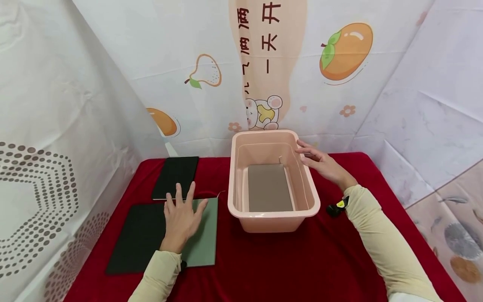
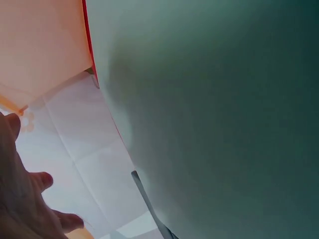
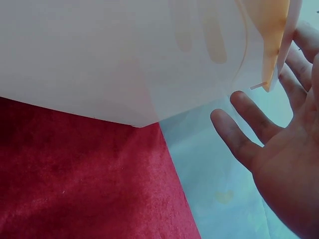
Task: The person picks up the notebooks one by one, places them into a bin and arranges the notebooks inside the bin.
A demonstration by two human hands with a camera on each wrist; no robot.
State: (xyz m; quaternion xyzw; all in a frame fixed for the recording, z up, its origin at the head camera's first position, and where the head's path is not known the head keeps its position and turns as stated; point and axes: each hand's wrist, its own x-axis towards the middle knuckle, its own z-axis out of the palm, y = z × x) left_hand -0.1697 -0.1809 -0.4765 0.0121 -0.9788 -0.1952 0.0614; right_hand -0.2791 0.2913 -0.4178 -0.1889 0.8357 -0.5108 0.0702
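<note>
My left hand [image 1: 182,220], fingers spread, is over the green notebook [image 1: 205,235] and holds nothing. That notebook lies flat, a thin ribbon at its top right corner; in the left wrist view its cover [image 2: 209,119] fills most of the picture. A pink plastic basin [image 1: 273,224] stands to its right. Inside lies a grey-brown notebook [image 1: 268,188] with a small ribbon at its far edge. My right hand [image 1: 320,161] is at the basin's right rim, fingertips right at the edge. In the right wrist view its fingers are loosely extended beside the basin wall [image 3: 89,59].
A large dark notebook [image 1: 137,239] lies left of the green one, and a smaller black notebook [image 1: 175,174] lies behind it. Red cloth [image 1: 302,268] covers the table. Printed white curtains [image 1: 181,37] hang behind and on both sides.
</note>
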